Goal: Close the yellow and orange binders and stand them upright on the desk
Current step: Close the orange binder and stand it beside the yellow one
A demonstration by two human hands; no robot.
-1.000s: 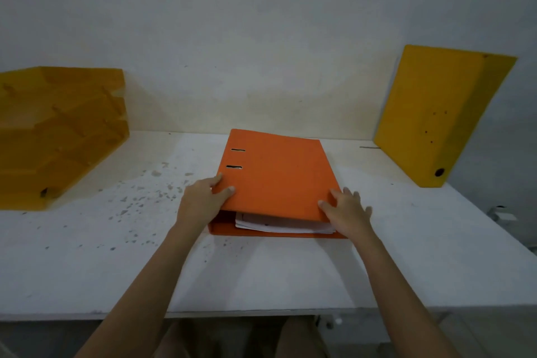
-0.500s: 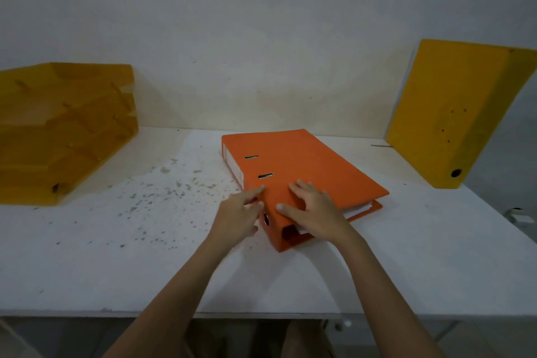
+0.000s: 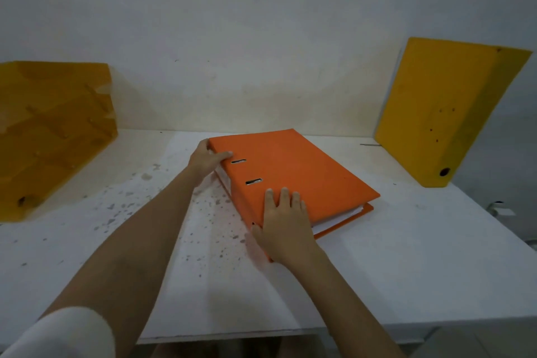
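Desk [image 3: 406, 256] of white, speckled board carries both binders: the yellow cardboard lever-arch binder [image 3: 441, 113] at the frame's right already stands closed against the wall, while the orange cardboard binder [image 3: 293, 171] lies closed but flat at centre. Standing it up remains, I judge; the left hand [image 3: 205, 160] clasps its far spine corner, and the right hand [image 3: 286, 227] presses spread fingers on its near corner.

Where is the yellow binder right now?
In the head view, the yellow binder stands at the far right of the desk by the wall, apart from the orange binder lying flat under both hands.
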